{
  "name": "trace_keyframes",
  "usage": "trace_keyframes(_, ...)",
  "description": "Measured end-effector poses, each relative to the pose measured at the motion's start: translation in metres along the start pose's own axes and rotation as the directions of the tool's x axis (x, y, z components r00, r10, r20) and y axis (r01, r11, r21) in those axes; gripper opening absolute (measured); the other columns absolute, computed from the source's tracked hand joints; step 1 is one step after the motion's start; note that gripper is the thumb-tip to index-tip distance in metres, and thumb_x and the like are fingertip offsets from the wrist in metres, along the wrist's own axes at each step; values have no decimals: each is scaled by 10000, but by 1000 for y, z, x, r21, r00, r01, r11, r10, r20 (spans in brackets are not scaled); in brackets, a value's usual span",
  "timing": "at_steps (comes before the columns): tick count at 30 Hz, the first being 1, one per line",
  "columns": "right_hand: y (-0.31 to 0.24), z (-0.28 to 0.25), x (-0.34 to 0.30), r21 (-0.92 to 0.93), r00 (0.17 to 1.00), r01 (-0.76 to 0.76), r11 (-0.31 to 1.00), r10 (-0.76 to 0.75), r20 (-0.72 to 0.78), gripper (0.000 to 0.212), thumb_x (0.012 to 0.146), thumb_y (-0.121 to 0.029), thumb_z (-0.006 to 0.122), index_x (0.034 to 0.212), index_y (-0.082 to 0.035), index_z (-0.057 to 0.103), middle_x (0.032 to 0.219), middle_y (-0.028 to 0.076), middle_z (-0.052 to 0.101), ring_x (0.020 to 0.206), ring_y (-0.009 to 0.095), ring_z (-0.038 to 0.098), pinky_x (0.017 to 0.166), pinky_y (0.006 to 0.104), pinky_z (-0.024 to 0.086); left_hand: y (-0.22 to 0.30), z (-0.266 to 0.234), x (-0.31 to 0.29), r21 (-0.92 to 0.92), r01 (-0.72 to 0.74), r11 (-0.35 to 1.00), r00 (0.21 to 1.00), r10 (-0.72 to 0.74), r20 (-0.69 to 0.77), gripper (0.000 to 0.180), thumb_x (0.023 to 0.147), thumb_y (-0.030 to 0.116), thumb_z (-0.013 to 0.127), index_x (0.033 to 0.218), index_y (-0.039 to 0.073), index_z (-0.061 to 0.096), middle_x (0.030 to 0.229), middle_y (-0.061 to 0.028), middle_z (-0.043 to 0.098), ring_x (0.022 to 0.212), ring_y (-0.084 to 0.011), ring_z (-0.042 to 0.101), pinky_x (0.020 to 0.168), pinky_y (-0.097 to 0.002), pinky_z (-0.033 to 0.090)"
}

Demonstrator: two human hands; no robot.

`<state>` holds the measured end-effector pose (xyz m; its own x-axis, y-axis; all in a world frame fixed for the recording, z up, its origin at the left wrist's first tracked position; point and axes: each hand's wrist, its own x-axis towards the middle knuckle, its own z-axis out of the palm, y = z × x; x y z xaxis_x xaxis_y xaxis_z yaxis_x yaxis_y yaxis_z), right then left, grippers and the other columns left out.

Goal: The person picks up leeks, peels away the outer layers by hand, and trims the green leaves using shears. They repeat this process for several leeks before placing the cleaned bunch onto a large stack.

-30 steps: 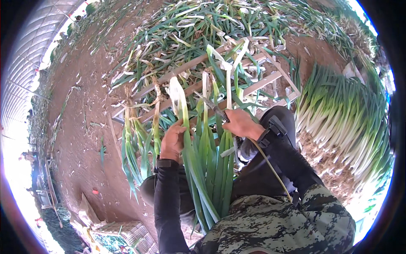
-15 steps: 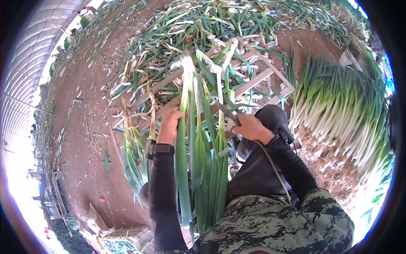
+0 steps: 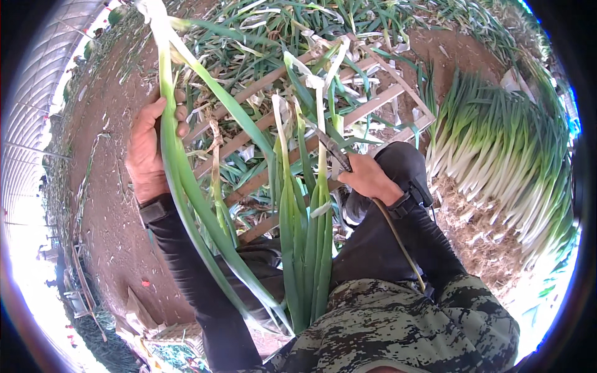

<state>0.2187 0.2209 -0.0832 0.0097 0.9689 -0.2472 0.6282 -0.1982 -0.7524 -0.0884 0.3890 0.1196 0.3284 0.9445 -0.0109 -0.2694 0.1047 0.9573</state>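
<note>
My left hand (image 3: 149, 146) is closed around the stem of a long green onion (image 3: 176, 163), held up on the left. The onion's white end points up and away, while its leaves hang down past my left forearm. In my right hand (image 3: 368, 178) is a slim dark nozzle (image 3: 333, 148), with a thin tan hose (image 3: 398, 236) running from it toward my lap. Its tip is beside more green onions (image 3: 305, 248), which lean upright in front of me over the slatted wooden frame (image 3: 372, 110). Whether the tip touches them I cannot tell.
Loose leaves and peelings (image 3: 242, 53) cover the ground beyond the frame. At the right lies a long row of green onions (image 3: 497, 161) with roots showing. Bare brown soil (image 3: 99, 217) stretches along the left. My bent knee (image 3: 401, 168) is close to my right hand.
My left hand has moved left and away from me, carrying a green onion out of the middle bunch. The smaller onions at the frame's left are no longer in the same place. My right hand has barely moved.
</note>
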Motion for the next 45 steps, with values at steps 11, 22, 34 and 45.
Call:
trace_keyframes(11,8,27,7,-180,1000,8,984,-13,-25,358,763,-278,650,883,58,620,838,287,637,868,463,624,793,520,481,-290,-56,-5,337,418,843,908,-399,-129,348,864,100,554,1189,-7,618,817,-36,648,608,-134,583,560,-270,500)
trace_keyframes(22,-3,45,19,-188,998,44,981,-50,-27,319,772,-258,631,905,31,602,846,283,638,882,470,618,792,544,468,-325,-42,-30,214,416,884,901,-432,34,328,886,103,544,1185,0,632,962,-88,679,793,-160,655,713,-315,535)
trace_keyframes(34,-10,38,19,-161,998,-38,986,29,-54,380,796,-255,684,1028,31,587,853,257,642,870,441,627,761,501,470,-283,-131,-61,884,333,327,941,-63,-332,249,818,206,649,912,-9,734,851,-156,716,669,-246,694,609,-379,551)
trace_keyframes(45,-19,49,25,-242,998,20,970,-4,65,455,783,-277,678,1106,31,592,923,265,665,903,434,639,817,510,490,-297,-210,-104,817,574,-43,818,3,-575,298,780,188,661,988,-25,660,961,-292,667,984,-455,635,848,-508,502)
